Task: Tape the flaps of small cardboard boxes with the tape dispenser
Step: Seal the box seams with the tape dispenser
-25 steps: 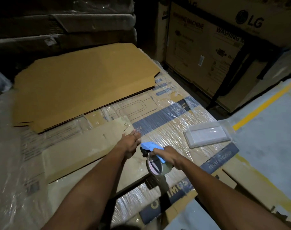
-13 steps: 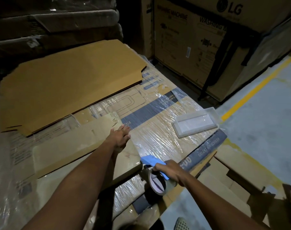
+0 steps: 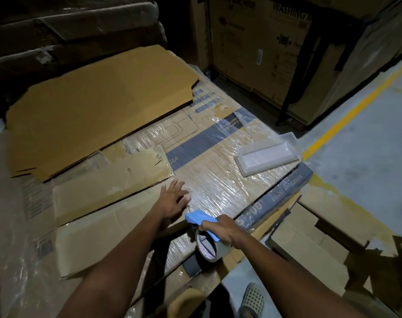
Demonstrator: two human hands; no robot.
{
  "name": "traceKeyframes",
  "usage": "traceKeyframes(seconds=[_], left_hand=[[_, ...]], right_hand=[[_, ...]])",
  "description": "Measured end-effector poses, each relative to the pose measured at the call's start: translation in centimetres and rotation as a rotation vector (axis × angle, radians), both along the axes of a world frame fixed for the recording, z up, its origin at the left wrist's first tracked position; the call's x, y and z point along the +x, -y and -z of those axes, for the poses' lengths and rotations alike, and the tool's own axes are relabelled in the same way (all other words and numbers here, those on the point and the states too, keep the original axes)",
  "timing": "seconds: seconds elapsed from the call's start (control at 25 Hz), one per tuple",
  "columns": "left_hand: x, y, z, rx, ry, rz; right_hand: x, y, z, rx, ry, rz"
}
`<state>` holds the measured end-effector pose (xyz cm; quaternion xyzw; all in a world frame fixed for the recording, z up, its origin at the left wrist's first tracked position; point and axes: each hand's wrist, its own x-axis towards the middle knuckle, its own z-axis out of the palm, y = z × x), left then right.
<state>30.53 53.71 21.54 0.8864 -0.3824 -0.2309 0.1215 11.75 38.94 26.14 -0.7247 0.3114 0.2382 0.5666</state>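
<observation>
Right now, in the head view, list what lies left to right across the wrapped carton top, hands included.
flattened cardboard piece → left hand, fingers spread on the wrap → tape dispenser, gripped by the right hand → clear plastic tray → yellow floor line

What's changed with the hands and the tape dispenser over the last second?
The right hand has drawn the tape dispenser back toward the person, off the flattened box. The left hand stays spread flat on that box. The white tray hasn't moved.
</observation>
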Motion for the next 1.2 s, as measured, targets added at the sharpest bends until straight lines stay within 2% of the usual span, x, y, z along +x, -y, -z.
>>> traceKeyframes(seconds=[0.12,0.4,0.56,0.68,0.84,1.12,1.2], left_hand=[[0.7,0.5,-0.3,0.091,0.019,0.046],[1.2,1.0,-0.4,0.194,0.027,0.065],[1.1,1.2,-1.1,0.262,0.001,0.089],[0.8,1.3,-1.0,0.244,0.027,0.080],[0.8,1.4,-0.6,0.247,0.040,0.073],[0.3,0.3,0.0,0.101,0.008,0.120],[0.2,0.2,-0.1,0.086,0.010,0.120]], right_hand=[[-1.4,-0.6,0.4,0.022,0.039,0.110],[-4.2,-3.0,1.3,0.040,0.074,0.183],[-4.0,-2.6,1.2,-0.003,0.054,0.128],[-2.7,-2.3,1.0,-0.032,-0.005,0.034],[-1.2,-2.3,0.7,-0.062,-0.028,0.016],[1.9,-2.2,-0.7,-0.221,-0.114,-0.074],[2.8,-2.8,-0.4,-0.373,-0.172,-0.187]])
